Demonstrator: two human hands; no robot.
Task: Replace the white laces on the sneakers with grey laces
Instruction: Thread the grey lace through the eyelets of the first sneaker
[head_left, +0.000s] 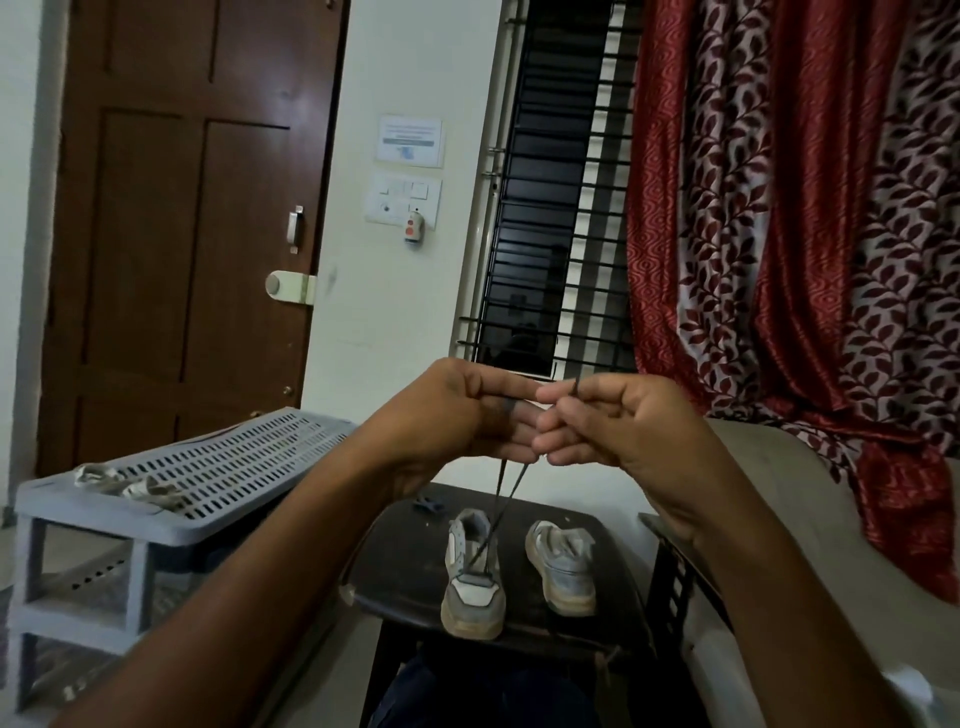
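From the head camera we see our left hand (467, 415) and right hand (613, 421) raised together above the small dark wooden table (405, 582), fingertips meeting. Both pinch the thin dark grey lace (501, 499), whose two strands run down taut from our fingers to the lower eyelets of the left grey-and-white sneaker (474, 571); a turn of it seems wrapped round a left finger.

We judge the lace light, limp and a little slick, so it holds shape only under tension. It is best taken near its stiff tips for threading, with both ends drawn level. The sneaker is light too and could lift or slide on the table if we pull hard.

Counting: two sneakers, the second, right grey-and-white sneaker (563, 566) standing beside the first and showing no lace we can make out; one grey lace in hand. A crumpled whitish bundle (130, 486) lies on the pale grey slotted plastic rack (249, 457), probably the removed white laces; how many we cannot tell. One small blue object (427, 505) sits at the table's far edge.
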